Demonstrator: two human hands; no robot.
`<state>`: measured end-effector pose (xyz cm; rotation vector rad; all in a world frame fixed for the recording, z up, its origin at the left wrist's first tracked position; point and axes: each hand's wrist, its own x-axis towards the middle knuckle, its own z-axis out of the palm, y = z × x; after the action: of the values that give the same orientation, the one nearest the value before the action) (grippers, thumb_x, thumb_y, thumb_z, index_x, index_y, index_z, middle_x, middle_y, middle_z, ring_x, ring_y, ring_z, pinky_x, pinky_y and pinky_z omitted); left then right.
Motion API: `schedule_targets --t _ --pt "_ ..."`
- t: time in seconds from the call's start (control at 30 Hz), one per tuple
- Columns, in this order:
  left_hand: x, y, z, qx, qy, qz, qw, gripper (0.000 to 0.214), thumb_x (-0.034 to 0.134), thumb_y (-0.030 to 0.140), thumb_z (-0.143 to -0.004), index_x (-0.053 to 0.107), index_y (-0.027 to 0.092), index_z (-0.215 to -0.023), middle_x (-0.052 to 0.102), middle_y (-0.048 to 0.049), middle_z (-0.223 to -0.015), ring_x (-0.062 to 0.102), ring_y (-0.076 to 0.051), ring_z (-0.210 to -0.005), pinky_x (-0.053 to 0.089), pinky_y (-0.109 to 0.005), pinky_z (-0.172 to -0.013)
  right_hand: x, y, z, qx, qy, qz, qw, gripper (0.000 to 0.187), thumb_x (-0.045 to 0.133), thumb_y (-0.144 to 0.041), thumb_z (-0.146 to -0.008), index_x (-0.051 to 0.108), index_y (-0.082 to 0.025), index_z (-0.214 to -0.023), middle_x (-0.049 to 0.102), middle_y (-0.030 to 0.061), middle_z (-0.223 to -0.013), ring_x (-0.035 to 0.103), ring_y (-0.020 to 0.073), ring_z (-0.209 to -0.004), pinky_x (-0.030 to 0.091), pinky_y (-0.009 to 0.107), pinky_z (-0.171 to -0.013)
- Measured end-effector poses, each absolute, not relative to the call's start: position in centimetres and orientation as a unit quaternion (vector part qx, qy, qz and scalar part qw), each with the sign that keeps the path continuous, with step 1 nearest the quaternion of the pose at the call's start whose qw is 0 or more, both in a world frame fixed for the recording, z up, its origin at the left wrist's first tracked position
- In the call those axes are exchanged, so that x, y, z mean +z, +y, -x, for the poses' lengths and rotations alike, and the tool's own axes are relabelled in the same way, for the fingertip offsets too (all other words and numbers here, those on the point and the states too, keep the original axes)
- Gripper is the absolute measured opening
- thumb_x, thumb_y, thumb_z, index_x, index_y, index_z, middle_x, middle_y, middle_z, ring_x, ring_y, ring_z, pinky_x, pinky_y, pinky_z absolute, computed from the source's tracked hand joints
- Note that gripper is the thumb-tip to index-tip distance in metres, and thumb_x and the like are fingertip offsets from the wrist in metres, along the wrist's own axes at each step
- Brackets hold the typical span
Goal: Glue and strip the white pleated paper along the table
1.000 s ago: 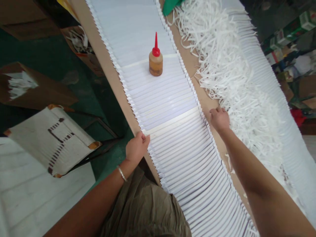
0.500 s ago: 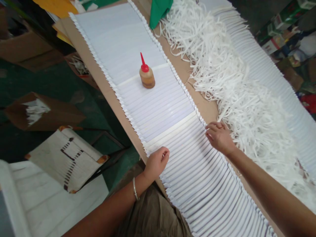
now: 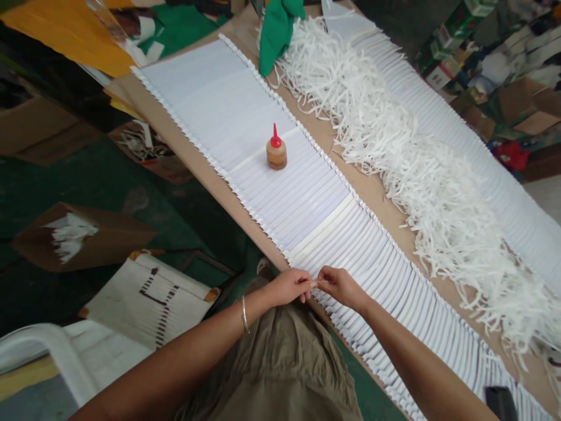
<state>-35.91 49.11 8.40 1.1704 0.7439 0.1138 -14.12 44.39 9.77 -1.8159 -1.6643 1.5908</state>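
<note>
My left hand (image 3: pixel 290 286), with a bangle on the wrist, is closed in a pinch at the near edge of a long row of overlapping white sheets (image 3: pixel 372 263). My right hand (image 3: pixel 342 287) is closed too, its fingertips meeting those of the left. Something small and whitish shows between the fingertips, too small to name. Both hands are over the row's edge, just below a wider white band (image 3: pixel 322 228). Farther up the row stands a small glue bottle (image 3: pixel 276 156) with a red pointed nozzle and brown liquid inside.
A long heap of loose white strips (image 3: pixel 407 146) lies beside the row on the brown board (image 3: pixel 372 190). Beyond are more layered sheets (image 3: pixel 473 140) and a green cloth (image 3: pixel 274 41). A stool (image 3: pixel 149 298) and an open carton (image 3: pixel 114 240) stand at left; a dark phone-like object (image 3: pixel 500 403) lies lower right.
My right hand has moved from the row's far edge across to the near edge and met my left hand. The left hand has shifted slightly, and the view has turned.
</note>
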Motion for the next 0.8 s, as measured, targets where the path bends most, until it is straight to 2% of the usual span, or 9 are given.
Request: schedule_targets --t 0.1,0.27,0.37,0.5,0.7,0.8 --pt "8.8 48.9 36.9 0.044 0.335 -0.520 0.785 0.043 0.061 0.053 -0.089 0.068 0.014 -0.071 0.068 -0.0063 -0.065 0.061 -0.015 -0.058 0.045 -0.025 -0.061 9.8 44.6 14.7 0.574 -0.567 0.582 0.099 0.043 0.067 -0.062 -0.085 0.062 -0.021 -0.076 0.057 -0.0028 -0.064 0.045 0.0116 -0.063 0.034 0.025 -0.060" --pt "8.1 47.1 36.7 0.137 0.439 -0.489 0.741 0.030 0.063 0.042 -0.084 0.068 0.015 -0.070 0.066 -0.0035 -0.065 0.057 -0.014 -0.059 0.042 -0.024 -0.061 9.0 45.6 13.8 0.592 -0.602 0.527 0.097 0.037 0.057 -0.055 -0.092 0.067 -0.020 -0.083 0.059 -0.0024 -0.067 0.048 0.0120 -0.064 0.037 0.026 -0.063" --pt "7.0 45.5 36.1 0.188 0.506 -0.480 0.691 0.024 0.063 0.037 -0.083 0.065 0.016 -0.071 0.062 -0.0008 -0.063 0.055 -0.014 -0.060 0.042 -0.024 -0.061 8.6 46.7 12.0 0.561 -0.641 0.520 0.062 0.033 0.058 -0.050 -0.091 0.069 -0.020 -0.083 0.061 -0.0016 -0.067 0.051 0.0124 -0.063 0.038 0.026 -0.062" --pt "6.2 44.3 35.3 0.183 0.569 -0.486 0.638 0.021 0.058 0.031 -0.085 0.062 0.017 -0.070 0.059 0.0003 -0.062 0.054 -0.014 -0.061 0.041 -0.024 -0.062 8.5 49.1 7.6 0.532 -0.658 0.531 0.044 0.029 0.059 -0.047 -0.088 0.069 -0.020 -0.081 0.069 0.0011 -0.071 0.059 0.0152 -0.067 0.044 0.028 -0.068" --pt "5.0 45.2 34.6 0.181 0.623 -0.507 0.568 0.017 0.058 0.022 -0.084 0.060 0.016 -0.069 0.061 -0.0004 -0.066 0.056 -0.015 -0.066 0.041 -0.025 -0.064 7.9 53.4 -0.8 0.438 -0.662 0.607 0.028 0.033 0.059 -0.051 -0.083 0.071 -0.021 -0.080 0.072 0.0021 -0.071 0.064 0.0179 -0.069 0.046 0.030 -0.069" --pt "4.4 46.3 34.1 0.179 0.668 -0.510 0.511 0.018 0.060 0.021 -0.086 0.059 0.016 -0.068 0.063 -0.0005 -0.069 0.058 -0.015 -0.070 0.042 -0.025 -0.068 7.5 55.5 -3.7 0.388 -0.655 0.646 0.054 0.037 0.061 -0.056 -0.080 0.072 -0.020 -0.079 0.072 0.0028 -0.071 0.064 0.0187 -0.069 0.046 0.031 -0.069"
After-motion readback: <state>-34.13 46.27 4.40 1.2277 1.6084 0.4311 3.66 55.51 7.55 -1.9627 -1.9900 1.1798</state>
